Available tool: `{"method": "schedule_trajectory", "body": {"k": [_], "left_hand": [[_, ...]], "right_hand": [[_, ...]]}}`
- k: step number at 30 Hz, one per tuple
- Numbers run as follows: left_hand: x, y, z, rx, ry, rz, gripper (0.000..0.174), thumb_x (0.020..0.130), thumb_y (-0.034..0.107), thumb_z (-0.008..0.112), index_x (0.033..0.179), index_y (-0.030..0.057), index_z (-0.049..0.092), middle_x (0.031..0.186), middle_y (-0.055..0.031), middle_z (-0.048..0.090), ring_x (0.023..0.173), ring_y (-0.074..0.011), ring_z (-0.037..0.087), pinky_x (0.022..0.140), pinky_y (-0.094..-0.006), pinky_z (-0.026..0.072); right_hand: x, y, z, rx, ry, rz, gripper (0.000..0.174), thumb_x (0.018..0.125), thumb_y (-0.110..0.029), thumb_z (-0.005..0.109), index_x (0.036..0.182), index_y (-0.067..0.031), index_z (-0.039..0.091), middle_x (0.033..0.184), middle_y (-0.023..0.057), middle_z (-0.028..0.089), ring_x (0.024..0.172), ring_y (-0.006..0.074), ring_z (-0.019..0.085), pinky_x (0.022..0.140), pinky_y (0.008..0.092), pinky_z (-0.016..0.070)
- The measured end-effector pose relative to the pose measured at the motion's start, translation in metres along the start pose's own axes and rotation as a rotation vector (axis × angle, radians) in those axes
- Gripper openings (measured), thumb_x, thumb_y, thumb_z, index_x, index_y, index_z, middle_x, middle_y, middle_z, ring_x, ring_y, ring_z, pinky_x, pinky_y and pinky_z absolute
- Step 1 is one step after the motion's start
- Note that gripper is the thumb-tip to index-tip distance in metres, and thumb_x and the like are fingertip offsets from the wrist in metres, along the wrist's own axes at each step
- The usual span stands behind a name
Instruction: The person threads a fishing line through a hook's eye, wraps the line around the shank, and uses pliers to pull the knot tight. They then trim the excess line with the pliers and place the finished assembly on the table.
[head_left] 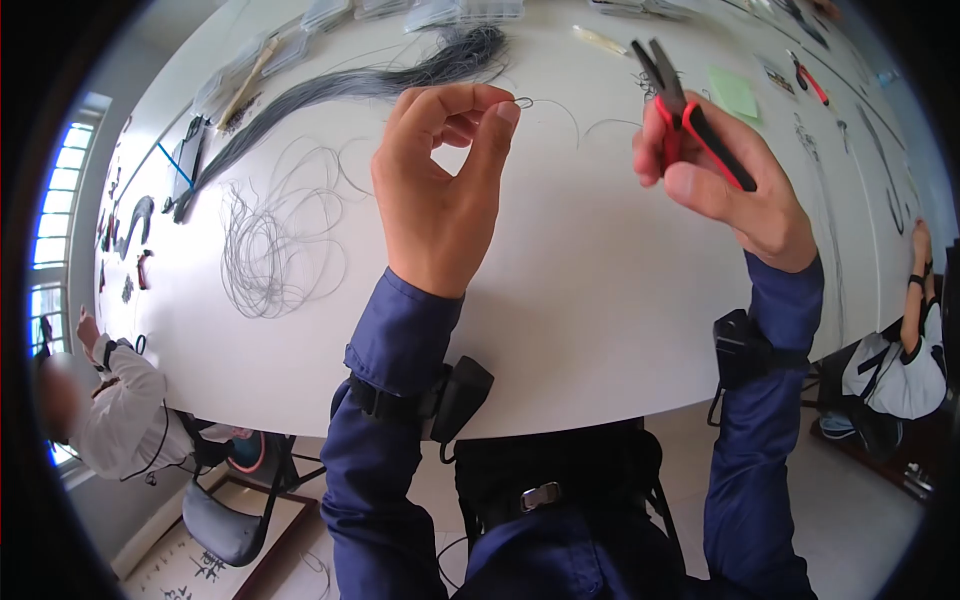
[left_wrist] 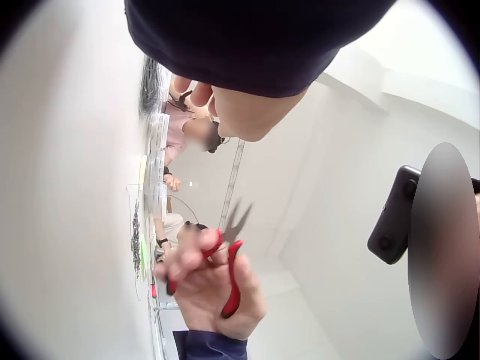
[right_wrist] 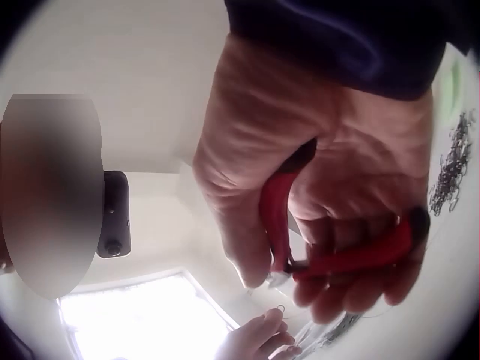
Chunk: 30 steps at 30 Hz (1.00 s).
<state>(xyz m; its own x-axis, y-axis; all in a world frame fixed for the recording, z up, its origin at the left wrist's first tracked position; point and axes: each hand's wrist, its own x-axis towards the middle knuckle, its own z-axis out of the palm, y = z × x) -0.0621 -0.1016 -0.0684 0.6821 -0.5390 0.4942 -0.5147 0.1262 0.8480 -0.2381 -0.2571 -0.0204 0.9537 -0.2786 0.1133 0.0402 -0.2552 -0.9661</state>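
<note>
Between thumb and index finger, my left hand (head_left: 435,190) pinches a thin dark wire bent into a small loop (head_left: 524,102). A fine tail of this wire curves away to the right, over the white table. My right hand (head_left: 765,200) holds pliers with red and black handles (head_left: 722,150), jaws spread apart and pointing up and away. The handles stand apart in the right wrist view, with the thumb along one red grip (right_wrist: 277,217) and the fingers around the other. A gap separates the pliers from the loop.
Loose coils of thin wire (head_left: 265,265) lie left on the white table (head_left: 580,330). A long grey wire bundle (head_left: 350,88) stretches behind them. Plastic boxes (head_left: 435,14) line the far edge. A green note (head_left: 734,92) and other pliers (head_left: 812,82) are at right. People sit at both sides.
</note>
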Motion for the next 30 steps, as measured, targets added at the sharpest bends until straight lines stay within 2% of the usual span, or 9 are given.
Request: {"method": "schedule_trajectory", "body": {"k": [1, 3, 4, 5, 11, 18, 30], "left_hand": [[-0.001, 0.003, 0.001, -0.018, -0.069, -0.005, 0.01, 0.088, 0.009, 0.071, 0.091, 0.0003, 0.068, 0.09, -0.0046, 0.064, 0.083, -0.0142, 0.058, 0.081, -0.0289, 0.0459], [-0.004, 0.008, 0.002, -0.054, -0.209, -0.016, 0.012, 0.09, 0.008, 0.07, 0.096, -0.0015, 0.067, 0.097, -0.0048, 0.064, 0.094, -0.0137, 0.059, 0.09, -0.0299, 0.0443], [-0.005, 0.009, 0.003, -0.072, -0.24, -0.007, 0.011, 0.09, 0.007, 0.07, 0.096, -0.0015, 0.067, 0.097, -0.0049, 0.064, 0.094, -0.0139, 0.059, 0.09, -0.0298, 0.0442], [-0.006, 0.01, 0.004, -0.087, -0.269, 0.001, 0.011, 0.089, 0.006, 0.07, 0.096, -0.0015, 0.067, 0.097, -0.005, 0.064, 0.094, -0.014, 0.058, 0.09, -0.0298, 0.044], [-0.008, 0.008, 0.004, -0.13, -0.328, 0.003, 0.011, 0.089, 0.005, 0.07, 0.098, -0.0017, 0.067, 0.099, -0.0055, 0.064, 0.095, -0.0146, 0.058, 0.091, -0.0297, 0.0433], [-0.007, 0.008, 0.0, -0.165, -0.367, 0.046, 0.019, 0.087, 0.005, 0.066, 0.104, -0.0024, 0.065, 0.102, -0.0061, 0.064, 0.095, -0.0151, 0.057, 0.093, -0.0316, 0.0418], [-0.007, 0.012, 0.002, -0.103, -0.325, 0.093, 0.008, 0.086, 0.003, 0.068, 0.092, -0.0012, 0.064, 0.092, -0.0055, 0.065, 0.089, -0.015, 0.057, 0.088, -0.0316, 0.043]], "right_hand": [[0.006, 0.003, 0.008, 0.051, 0.142, -0.028, 0.028, 0.09, -0.025, 0.067, 0.104, -0.003, 0.059, 0.095, 0.002, 0.061, 0.085, 0.0099, 0.055, 0.079, 0.0267, 0.0459], [0.012, 0.006, 0.027, 0.043, 0.267, -0.051, 0.027, 0.087, -0.022, 0.069, 0.104, -0.003, 0.059, 0.095, 0.0028, 0.061, 0.085, 0.0098, 0.055, 0.081, 0.0268, 0.0467], [0.014, 0.008, 0.033, 0.04, 0.328, -0.063, 0.027, 0.086, -0.02, 0.071, 0.104, -0.0031, 0.059, 0.095, 0.0032, 0.061, 0.085, 0.0097, 0.056, 0.082, 0.0268, 0.047], [0.014, 0.009, 0.034, 0.072, 0.307, -0.058, 0.025, 0.084, -0.014, 0.072, 0.104, -0.0028, 0.06, 0.095, 0.0037, 0.062, 0.087, 0.01, 0.058, 0.084, 0.0266, 0.0483], [0.014, 0.009, 0.036, 0.05, 0.263, -0.01, 0.021, 0.087, -0.012, 0.067, 0.104, -0.0019, 0.06, 0.092, 0.0044, 0.063, 0.089, 0.0109, 0.061, 0.084, 0.0259, 0.0496], [0.012, 0.005, 0.04, 0.095, 0.31, -0.008, 0.019, 0.087, -0.01, 0.065, 0.104, -0.0022, 0.06, 0.09, 0.0033, 0.063, 0.087, 0.01, 0.06, 0.085, 0.0257, 0.0492], [0.012, 0.006, 0.042, 0.043, 0.301, -0.033, 0.019, 0.086, -0.01, 0.064, 0.103, -0.0024, 0.06, 0.09, 0.0037, 0.062, 0.086, 0.0101, 0.06, 0.085, 0.0258, 0.0494]]}}
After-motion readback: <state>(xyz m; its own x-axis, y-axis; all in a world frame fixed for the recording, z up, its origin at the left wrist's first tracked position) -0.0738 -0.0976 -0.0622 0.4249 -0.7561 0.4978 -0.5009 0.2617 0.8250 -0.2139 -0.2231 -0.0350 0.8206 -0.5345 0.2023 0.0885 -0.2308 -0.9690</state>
